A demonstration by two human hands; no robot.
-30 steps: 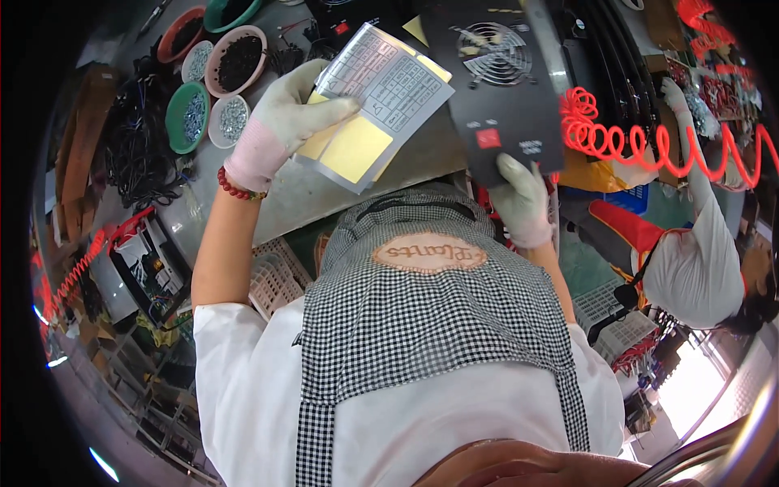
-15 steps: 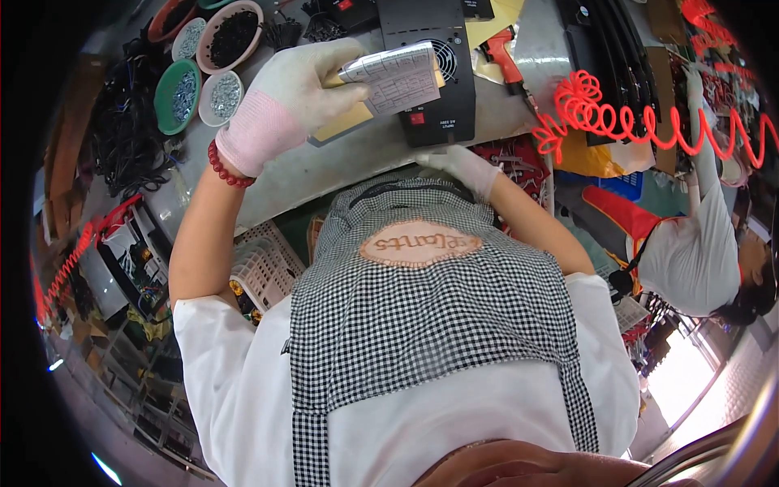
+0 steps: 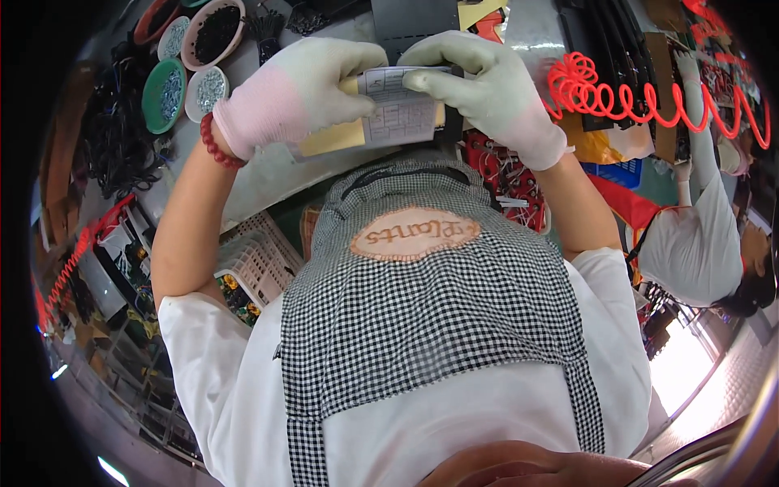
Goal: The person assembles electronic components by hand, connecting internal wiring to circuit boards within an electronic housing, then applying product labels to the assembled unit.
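Observation:
Between my hands is a silver printed label sheet [image 3: 406, 120] with a yellow backing [image 3: 333, 140] that shows at its left and lower side. My left hand [image 3: 312, 85], in a white glove with a pink cuff, pinches the sheet's left end. At its upper right edge, my gloved right hand [image 3: 487, 85] is closed, with the thumb on the printed face and the fingers behind. Directly beyond the sheet lies a black metal device case [image 3: 406, 23], mostly covered by my hands and the sheet.
Bowls of screws and small black parts, including a green bowl [image 3: 165, 96], stand at the left beside black cables [image 3: 122, 154]. A coiled red air hose [image 3: 617, 97] hangs at the right. Black panels [image 3: 596, 57] lie there too. A co-worker [image 3: 690, 252] is at far right.
My right hand has come up from the table's front edge and taken hold of the sheet's right side. The sheet has come slightly nearer to me, with my left hand still on it.

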